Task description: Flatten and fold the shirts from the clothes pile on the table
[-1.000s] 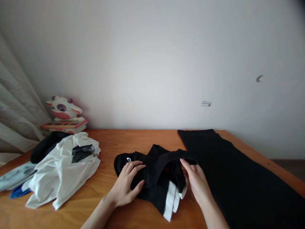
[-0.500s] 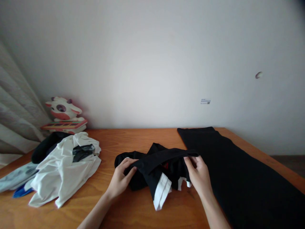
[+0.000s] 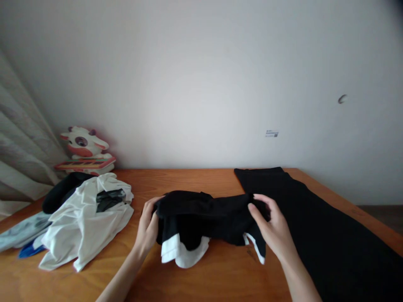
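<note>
Between my hands a black garment with white trim [image 3: 201, 214] is stretched sideways just over the table, its kind hard to make out. My left hand [image 3: 148, 224] grips its left end, fingers behind the cloth and thumb in front. At the right end, my right hand [image 3: 270, 222] pinches the cloth between thumb and fingers. White-edged parts hang down at the lower left and lower right of the garment. Part of my left fingers is hidden by the fabric.
A long black cloth [image 3: 315, 226] lies flat along the right of the wooden table [image 3: 233, 277]. To the left is a heap of clothes with a white garment [image 3: 91, 226] on top. Behind it stands a cow-shaped toy keyboard [image 3: 85, 147], beside a curtain [image 3: 25, 138].
My hands have moved apart, the left one leftward and the right one slightly rightward. The black garment is now spread wider, and its white trim hangs in different places.
</note>
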The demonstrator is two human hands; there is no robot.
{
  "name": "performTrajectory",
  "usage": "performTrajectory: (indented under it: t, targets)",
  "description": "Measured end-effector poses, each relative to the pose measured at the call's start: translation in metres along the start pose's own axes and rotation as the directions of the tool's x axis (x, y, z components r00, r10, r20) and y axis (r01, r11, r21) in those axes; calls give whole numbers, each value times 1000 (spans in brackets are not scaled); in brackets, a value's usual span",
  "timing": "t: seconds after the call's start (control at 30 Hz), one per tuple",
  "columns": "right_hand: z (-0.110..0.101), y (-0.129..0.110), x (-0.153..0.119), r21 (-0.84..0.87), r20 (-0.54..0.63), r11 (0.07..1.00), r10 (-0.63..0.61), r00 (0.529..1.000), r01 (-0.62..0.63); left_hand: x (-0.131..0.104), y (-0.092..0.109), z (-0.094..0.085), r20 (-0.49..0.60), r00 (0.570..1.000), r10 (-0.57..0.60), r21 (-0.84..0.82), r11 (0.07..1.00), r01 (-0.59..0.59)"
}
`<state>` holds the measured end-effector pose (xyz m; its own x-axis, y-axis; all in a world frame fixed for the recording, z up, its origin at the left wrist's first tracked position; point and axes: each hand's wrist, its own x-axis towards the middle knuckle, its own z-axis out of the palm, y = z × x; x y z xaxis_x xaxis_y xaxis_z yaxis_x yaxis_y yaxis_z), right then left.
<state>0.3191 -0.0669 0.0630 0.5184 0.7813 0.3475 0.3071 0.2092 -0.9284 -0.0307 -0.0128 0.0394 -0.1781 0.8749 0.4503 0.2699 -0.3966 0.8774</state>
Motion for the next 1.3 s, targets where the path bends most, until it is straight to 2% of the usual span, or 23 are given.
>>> performTrajectory:
  t: [0.1,0.17,0.3,0.43,0.53,0.63,0.7,0.73,0.77,0.83,0.87,0.9,0.93,0.97,1.0,1.03,1.1,1.13,1.17,1.2,1.23,1.27,1.3]
  targets:
    - [10,15,-10,-180,252,983,6,968,41,-8,-4,9,245,968,-60,81,996,41]
    - [18,24,-18,-269,355,958,0,935,102,-12,-5,14,318,945,-81,126,991,42]
    - [33,34,-29,-442,443,882,60,895,160,-13,-5,16,314,946,-85,156,987,37]
    - [39,29,-30,-426,478,888,60,876,172,-9,-6,14,312,941,-131,125,988,96]
    - [35,15,-28,-338,497,936,91,863,96,-6,-3,12,336,926,-172,118,983,140]
    - [18,-3,-21,-282,563,956,228,794,-74,-1,5,7,412,892,-187,99,982,160]
    - [-1,-13,-16,-285,565,923,380,733,-259,4,12,-2,529,821,-214,52,974,220]
    - [-12,-17,-13,-299,560,891,454,693,-342,6,15,-8,610,759,-229,33,964,265]
    - [-23,-19,-11,-315,579,864,503,642,-393,9,18,-14,697,676,-241,28,950,310]
    - [-41,-19,-8,-338,639,846,529,559,-413,12,21,-27,841,480,-251,70,929,365]
    - [-46,-18,-7,-345,665,850,521,535,-399,14,22,-32,880,401,-254,98,924,370]
    - [-49,-16,-6,-344,679,857,509,529,-384,15,22,-36,900,352,-259,121,921,370]
    - [-48,-14,-6,-330,675,867,493,549,-373,17,22,-38,902,340,-267,131,918,374]
    - [-44,-13,-5,-299,649,880,471,597,-369,19,21,-38,892,356,-279,128,911,393]
    - [-37,-12,-5,-243,602,900,433,671,-363,23,22,-36,866,401,-298,108,895,432]
    - [-28,-13,-4,-160,526,926,374,764,-343,28,22,-32,816,476,-327,59,868,493]
    - [-9,-15,-2,5,291,977,201,935,-212,43,26,-17,619,681,-392,-139,798,586]
    - [0,-16,-1,37,154,994,96,983,-103,51,29,-9,445,793,-417,-273,780,563]
    - [8,-17,-1,19,55,1000,-5,998,4,59,31,-1,248,883,-398,-372,802,466]
    - [13,-16,-1,-26,-3,995,-94,996,94,65,33,7,61,938,-340,-386,859,337]
    - [16,-13,-1,-91,-12,984,-157,988,155,69,35,14,-61,962,-265,-347,910,229]
    - [18,-8,-2,-158,22,969,-186,982,188,70,35,20,-105,977,-184,-282,948,148]
    - [18,-1,-2,-213,80,957,-183,980,196,67,33,24,-84,990,-113,-210,973,93]
